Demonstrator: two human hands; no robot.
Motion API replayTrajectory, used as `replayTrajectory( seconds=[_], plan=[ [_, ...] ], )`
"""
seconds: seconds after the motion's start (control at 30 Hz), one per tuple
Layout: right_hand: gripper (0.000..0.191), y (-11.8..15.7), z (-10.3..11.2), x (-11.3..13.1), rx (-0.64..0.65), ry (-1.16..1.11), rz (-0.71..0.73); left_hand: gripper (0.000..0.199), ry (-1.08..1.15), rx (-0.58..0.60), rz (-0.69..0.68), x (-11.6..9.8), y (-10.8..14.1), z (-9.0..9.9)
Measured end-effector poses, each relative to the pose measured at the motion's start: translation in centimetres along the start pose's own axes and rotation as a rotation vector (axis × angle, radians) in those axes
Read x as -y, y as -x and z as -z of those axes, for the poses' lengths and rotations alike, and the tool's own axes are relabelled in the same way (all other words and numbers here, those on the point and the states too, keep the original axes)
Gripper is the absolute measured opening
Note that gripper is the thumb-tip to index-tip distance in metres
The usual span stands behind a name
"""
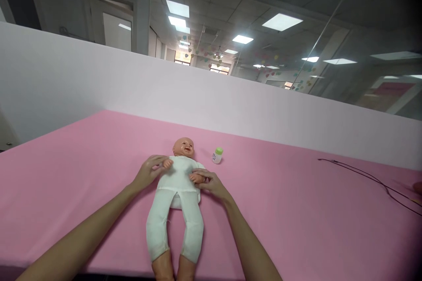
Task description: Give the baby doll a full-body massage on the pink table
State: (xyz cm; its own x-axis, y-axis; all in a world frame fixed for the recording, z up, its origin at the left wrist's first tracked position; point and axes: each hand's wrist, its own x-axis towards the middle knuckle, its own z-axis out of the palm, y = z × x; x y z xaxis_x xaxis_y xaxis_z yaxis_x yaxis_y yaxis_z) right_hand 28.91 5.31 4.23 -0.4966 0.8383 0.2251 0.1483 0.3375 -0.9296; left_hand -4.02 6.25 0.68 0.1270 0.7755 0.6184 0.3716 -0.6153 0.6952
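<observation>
A baby doll (181, 173) in white clothes lies on its back on the pink table cover (263, 224), its head away from me and its feet at the near edge. My left hand (150, 171) is closed around the doll's arm on the left, near its small hand. On the other side, my right hand (211, 181) has its fingers wrapped on the doll's other arm, by the wrist. A small bottle (217, 156) with a green cap stands right of the doll's head, touched by neither hand.
Thin black cables (365, 175) run across the cover at the far right, near a reddish-brown object (417, 187) at the frame's edge. A low white wall (198, 96) borders the back of the table, with glass above it.
</observation>
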Motion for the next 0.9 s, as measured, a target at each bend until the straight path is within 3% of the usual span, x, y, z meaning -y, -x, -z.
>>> replayTrajectory(
  seconds=[0.07,0.13,0.23,0.4,0.5,0.57,0.63,0.73,0.8,0.9],
  plan=[
    [0.044,0.2,-0.2,0.4,0.044,0.023,0.001,0.03,-0.078,0.135,-0.135,-0.6,0.1,-0.1],
    [0.045,0.2,-0.3,0.1,0.023,-0.001,-0.003,0.03,-0.1,0.14,-0.144,-0.8,0.2,-0.2],
    [0.051,-0.4,-0.2,-1.3,-0.129,-0.131,-0.029,0.036,-0.03,-0.041,0.044,-0.3,0.3,-0.4],
    [0.064,-1.7,0.5,-4.0,-0.554,-0.356,-0.09,0.054,0.202,-0.452,0.36,1.8,-0.2,0.1],
    [0.069,-2.0,1.0,-4.5,-0.666,-0.352,-0.113,0.058,0.242,-0.521,0.43,2.4,-0.4,0.6],
    [0.068,-1.7,1.0,-3.9,-0.613,-0.299,-0.079,0.054,0.194,-0.471,0.378,2.0,-0.4,0.7],
    [0.063,-1.3,0.7,-2.8,-0.476,-0.225,-0.027,0.047,0.1,-0.351,0.267,1.1,-0.3,0.5],
    [0.049,-0.6,0.0,-1.1,-0.167,-0.051,0.031,0.034,-0.058,-0.043,-0.006,-0.2,-0.1,0.2],
    [0.04,-0.3,-0.5,-0.3,-0.029,0.068,0.047,0.029,-0.134,0.116,-0.18,-0.7,-0.1,0.1],
    [0.035,-0.1,-0.9,0.4,-0.009,0.151,0.044,0.028,-0.175,0.171,-0.26,-0.8,-0.2,0.3]
  ],
)
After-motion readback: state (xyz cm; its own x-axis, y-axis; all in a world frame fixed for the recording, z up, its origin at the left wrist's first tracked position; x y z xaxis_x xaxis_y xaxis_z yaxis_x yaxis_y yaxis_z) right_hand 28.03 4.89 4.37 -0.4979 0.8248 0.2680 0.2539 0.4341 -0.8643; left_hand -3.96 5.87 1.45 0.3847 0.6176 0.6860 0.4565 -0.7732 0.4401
